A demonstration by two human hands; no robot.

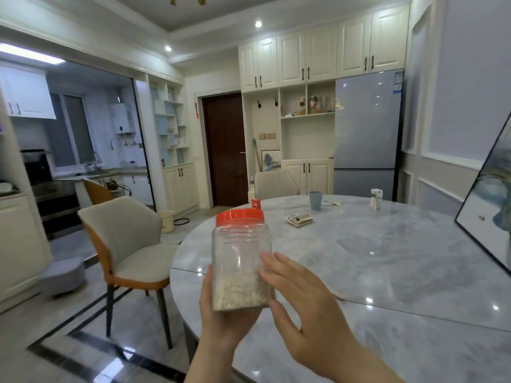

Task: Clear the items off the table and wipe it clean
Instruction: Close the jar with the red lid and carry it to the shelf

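Observation:
A clear plastic jar (240,252) with a red lid and pale grains in its lower part is held upright above the near left edge of the round marble table (387,272). My left hand (221,313) grips it from below and behind. My right hand (304,297) lies flat against the jar's right side with straight fingers. Further back on the table stand a blue cup (315,200), a small carton (376,199), a wrapped packet (300,219) and a small red box (256,204), partly hidden behind the lid.
A grey and orange chair (130,250) stands left of the table, another chair (272,185) at the far side. A framed picture (492,211) leans at the table's right edge. A small scrap (333,202) lies by the cup. Fridge and cabinets line the back wall.

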